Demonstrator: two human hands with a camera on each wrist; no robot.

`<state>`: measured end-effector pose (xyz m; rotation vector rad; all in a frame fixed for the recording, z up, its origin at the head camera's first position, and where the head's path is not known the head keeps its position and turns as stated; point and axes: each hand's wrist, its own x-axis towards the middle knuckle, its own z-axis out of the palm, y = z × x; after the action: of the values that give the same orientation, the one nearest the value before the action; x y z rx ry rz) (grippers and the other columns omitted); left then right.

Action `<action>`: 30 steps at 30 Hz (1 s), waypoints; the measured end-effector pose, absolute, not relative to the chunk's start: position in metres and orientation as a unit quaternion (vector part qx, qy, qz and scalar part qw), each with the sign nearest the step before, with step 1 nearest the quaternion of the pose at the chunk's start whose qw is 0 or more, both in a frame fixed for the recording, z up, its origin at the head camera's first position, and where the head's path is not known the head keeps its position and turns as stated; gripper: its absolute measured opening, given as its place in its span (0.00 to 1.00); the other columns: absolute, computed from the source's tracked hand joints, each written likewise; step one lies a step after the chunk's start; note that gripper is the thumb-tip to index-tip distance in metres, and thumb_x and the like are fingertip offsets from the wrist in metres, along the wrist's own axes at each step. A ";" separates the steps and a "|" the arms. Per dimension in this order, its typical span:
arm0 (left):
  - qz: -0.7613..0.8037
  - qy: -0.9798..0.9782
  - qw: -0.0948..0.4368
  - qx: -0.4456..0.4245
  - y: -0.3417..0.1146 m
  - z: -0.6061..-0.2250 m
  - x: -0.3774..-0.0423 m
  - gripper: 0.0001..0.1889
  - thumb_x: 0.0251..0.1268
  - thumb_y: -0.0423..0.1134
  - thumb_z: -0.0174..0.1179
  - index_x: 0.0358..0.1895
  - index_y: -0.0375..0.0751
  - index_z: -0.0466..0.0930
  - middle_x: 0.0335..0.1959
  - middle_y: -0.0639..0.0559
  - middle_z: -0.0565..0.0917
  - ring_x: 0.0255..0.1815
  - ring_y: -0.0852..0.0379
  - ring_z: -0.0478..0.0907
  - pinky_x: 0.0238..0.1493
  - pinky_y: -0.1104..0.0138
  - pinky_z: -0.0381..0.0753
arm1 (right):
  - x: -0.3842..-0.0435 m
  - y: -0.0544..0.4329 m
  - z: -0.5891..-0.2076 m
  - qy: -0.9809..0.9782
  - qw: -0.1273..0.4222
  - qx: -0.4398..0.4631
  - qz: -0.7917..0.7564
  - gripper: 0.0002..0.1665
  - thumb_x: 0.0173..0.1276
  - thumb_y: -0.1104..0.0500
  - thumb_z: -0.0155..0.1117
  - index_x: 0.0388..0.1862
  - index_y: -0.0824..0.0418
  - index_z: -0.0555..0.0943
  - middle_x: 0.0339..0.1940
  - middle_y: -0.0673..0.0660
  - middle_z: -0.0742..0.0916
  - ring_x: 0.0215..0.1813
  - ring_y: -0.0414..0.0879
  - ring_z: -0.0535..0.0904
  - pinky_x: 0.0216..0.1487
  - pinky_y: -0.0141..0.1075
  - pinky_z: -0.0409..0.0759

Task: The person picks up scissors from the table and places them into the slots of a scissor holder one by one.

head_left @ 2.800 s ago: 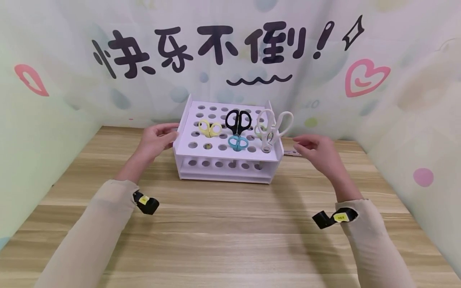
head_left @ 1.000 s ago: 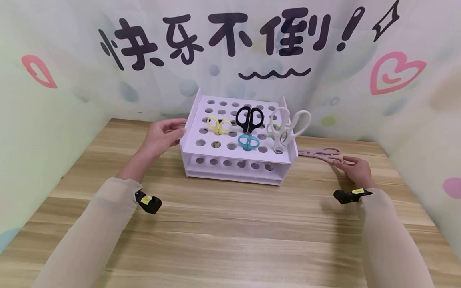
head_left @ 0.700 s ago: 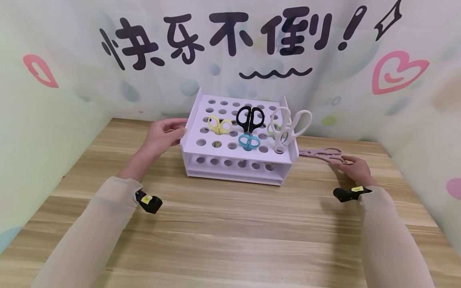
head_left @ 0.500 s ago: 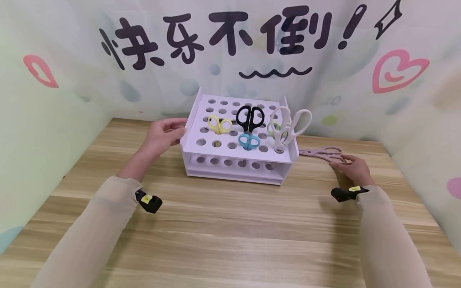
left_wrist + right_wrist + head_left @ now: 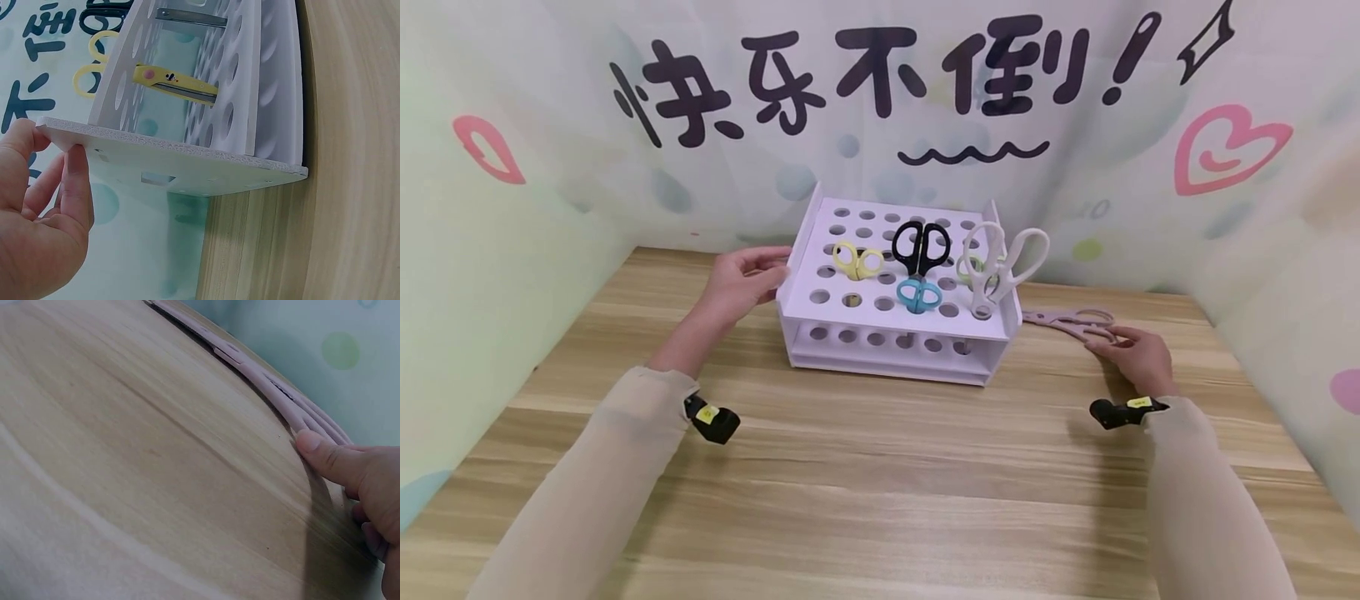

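Note:
In the head view a white tiered rack [image 5: 865, 321] with rows of round holes stands on the table. My left hand [image 5: 737, 287] holds the rack's left side panel, thumb and fingertips at its edge. Farther right, my right hand [image 5: 1138, 358] pinches one handle loop of the pink scissors [image 5: 1067, 321], which lie nearly flat; their tips are hidden beside the rack. Standing in the rack's holes are yellow scissors [image 5: 857, 271], black scissors [image 5: 919, 268], blue scissors [image 5: 918, 307], white scissors [image 5: 985, 282] and partly hidden green scissors [image 5: 960, 267].
The wooden table [image 5: 880, 467] runs forward from the rack. A patterned cloth wall [image 5: 820, 133] with dark lettering rises closely behind it, and similar walls flank both sides. Lower hole plates of the rack show in the left wrist view, with the yellow blade passing through.
Since the earliest frame my right hand has gone from beside the rack to the pink scissors' handles, now shown farther out. The view has shifted; my left hand stays at the rack.

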<state>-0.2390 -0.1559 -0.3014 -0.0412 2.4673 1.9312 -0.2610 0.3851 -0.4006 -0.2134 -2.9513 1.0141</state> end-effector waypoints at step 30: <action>0.632 0.775 0.004 0.003 -0.156 -0.305 -0.239 0.22 0.62 0.33 0.55 0.61 0.34 0.69 0.38 0.52 0.73 0.37 0.63 0.73 0.39 0.75 0.79 | -0.239 0.392 -0.381 -0.919 0.043 -0.063 0.387 0.38 0.57 0.47 0.67 0.57 0.72 0.73 0.25 0.46 0.80 0.25 0.31 0.73 0.21 0.26 0.72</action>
<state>-0.2387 -0.1560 -0.3046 0.0079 2.4289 1.9810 -0.2385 0.3920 -0.3808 -0.1914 -2.8107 1.1827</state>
